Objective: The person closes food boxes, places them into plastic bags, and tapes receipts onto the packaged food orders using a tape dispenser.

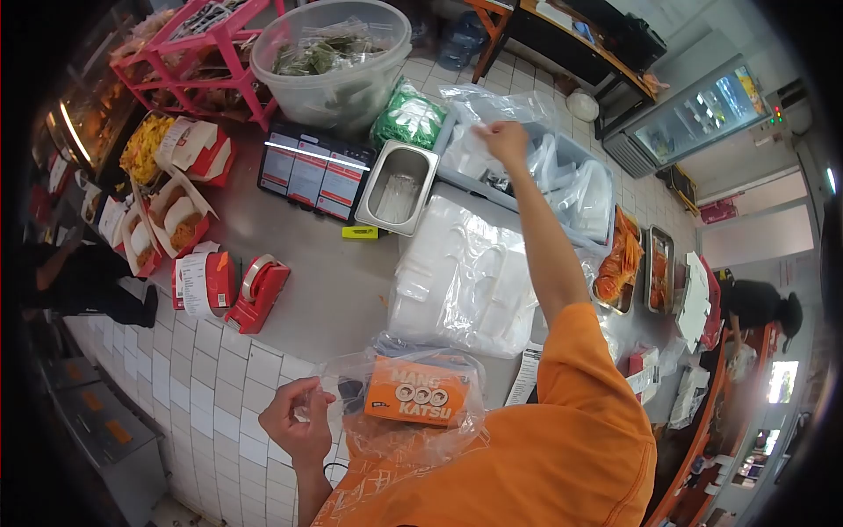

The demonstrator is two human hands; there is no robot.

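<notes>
My left hand [299, 423] is curled at the lower left, closed on the edge of a clear plastic bag [470, 413]. Inside the bag, close to my body, lies an orange box [413, 391] lettered MANG KATSU. My right hand [505, 143] reaches far forward over a grey-blue bin [606, 230] of clear plastic pieces and bags. Its fingers are drawn together; what they hold, if anything, I cannot make out. Beneath my right forearm a stack of white plastic bags [465, 272] lies on the steel counter [325, 299].
Left of the stack are a steel pan [398, 189], a tablet [314, 174], a yellow highlighter [360, 233] and a red tape dispenser [257, 294]. Open food boxes [171, 215] stand farther left. A large clear tub [332, 66] is behind. Another person [760, 307] is at the right.
</notes>
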